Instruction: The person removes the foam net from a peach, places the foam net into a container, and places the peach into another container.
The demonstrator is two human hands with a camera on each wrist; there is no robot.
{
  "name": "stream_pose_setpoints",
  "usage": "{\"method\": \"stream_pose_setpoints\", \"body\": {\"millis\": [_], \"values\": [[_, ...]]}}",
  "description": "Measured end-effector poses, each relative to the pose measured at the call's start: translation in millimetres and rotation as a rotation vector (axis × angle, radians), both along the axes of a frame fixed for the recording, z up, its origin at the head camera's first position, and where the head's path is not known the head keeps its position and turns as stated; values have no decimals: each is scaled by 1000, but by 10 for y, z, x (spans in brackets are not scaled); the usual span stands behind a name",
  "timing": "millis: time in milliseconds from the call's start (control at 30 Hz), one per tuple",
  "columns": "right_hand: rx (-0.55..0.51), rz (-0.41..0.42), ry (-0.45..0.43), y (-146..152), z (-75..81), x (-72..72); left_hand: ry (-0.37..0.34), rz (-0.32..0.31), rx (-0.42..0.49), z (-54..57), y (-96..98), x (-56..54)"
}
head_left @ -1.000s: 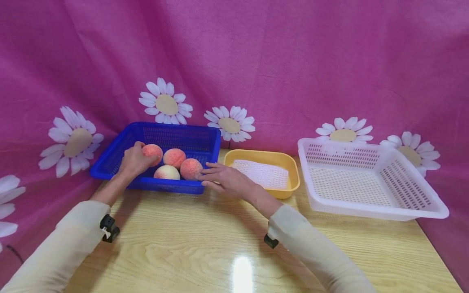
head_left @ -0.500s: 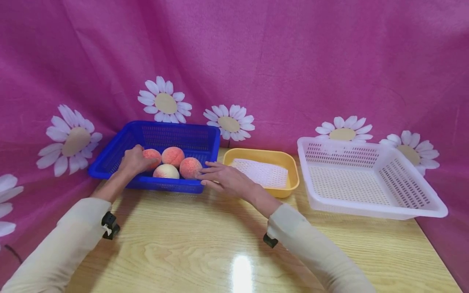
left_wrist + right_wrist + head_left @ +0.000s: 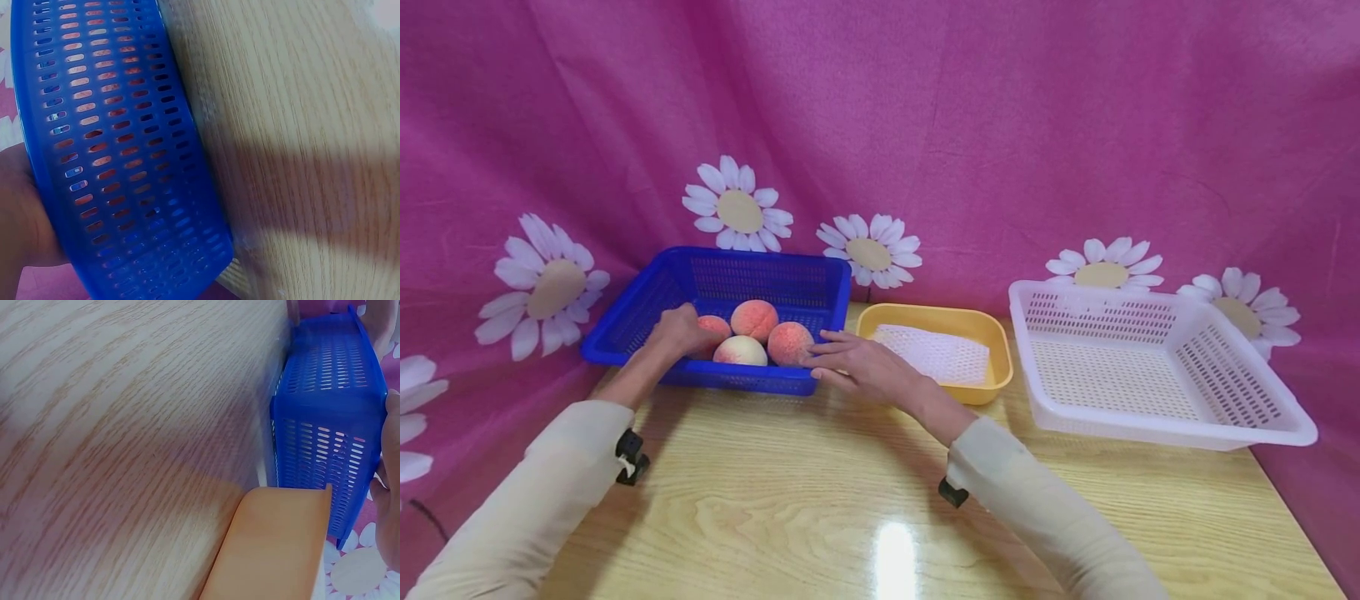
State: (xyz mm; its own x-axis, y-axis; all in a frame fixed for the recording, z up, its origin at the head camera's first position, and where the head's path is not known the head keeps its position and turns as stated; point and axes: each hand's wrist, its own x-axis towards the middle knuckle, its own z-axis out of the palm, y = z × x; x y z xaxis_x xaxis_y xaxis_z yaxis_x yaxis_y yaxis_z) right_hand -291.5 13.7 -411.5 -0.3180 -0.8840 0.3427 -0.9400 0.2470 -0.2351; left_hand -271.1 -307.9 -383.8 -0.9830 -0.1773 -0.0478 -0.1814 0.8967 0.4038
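Note:
Several peaches lie in a blue slotted basket (image 3: 775, 381) at the left of the table. My left hand (image 3: 679, 331) reaches over its front rim and grips the leftmost peach (image 3: 712, 326) from the left; the fingertips are hidden. Beside it sit a reddish peach (image 3: 754, 319) behind, a pale peach (image 3: 741, 351) in front and another reddish peach (image 3: 789, 343) to the right. My right hand (image 3: 868, 367) lies at the basket's right front corner, its fingers extended over the rim close to the right peach. In the left wrist view the basket wall (image 3: 119, 150) hides the left fingers.
Right of the blue basket stands a yellow tray (image 3: 1003, 367) holding white foam netting (image 3: 936, 354). Farther right is a white slotted basket (image 3: 1150, 429). A pink daisy-patterned cloth (image 3: 940, 125) hangs behind the wooden table (image 3: 775, 500).
My left hand has moved slightly down and to the right with the leftmost peach, which sits lower beside the others. The right hand has stayed at the basket corner.

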Motion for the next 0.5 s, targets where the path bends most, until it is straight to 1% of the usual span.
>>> {"method": "stream_pose_setpoints", "body": {"millis": [200,400,500], "values": [[-5,-3,5,8,0,7,-37,-20,-4,-3,22,1],[6,-5,-2,3,6,24,-105,-45,-19,12,21,2],[11,-12,0,3,10,29,-114,-53,-21,15,24,-5]]}}
